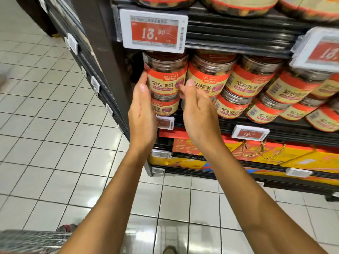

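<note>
We have both hands up at the left end of the middle shelf [293, 128], one on each side of the upper jar [165, 79]. This jar is clear plastic with a red and cream label, and it stands on a lower jar [165, 108] of the same kind, at the shelf's left front corner, close to the dark upright of the rack.

Our left hand [142, 109] lies flat against the jar's left side, its fingers [144, 79] nearly straight and pointing up along the label. Our right hand [197, 109] comes in from the other side; its fingers [182, 88] are bent, the tips hooked on the jar's right side in the narrow gap before the neighbouring jar [209, 77]. The jar is thus held between the two hands while it still sits on the one beneath.

More stacked jars run along the shelf to the right. A red price tag [154, 32] hangs from the edge of the shelf above, just over the jar. Yellow boxes [266, 153] fill the shelf below, and pale floor tiles [55, 125] spread to the left.
</note>
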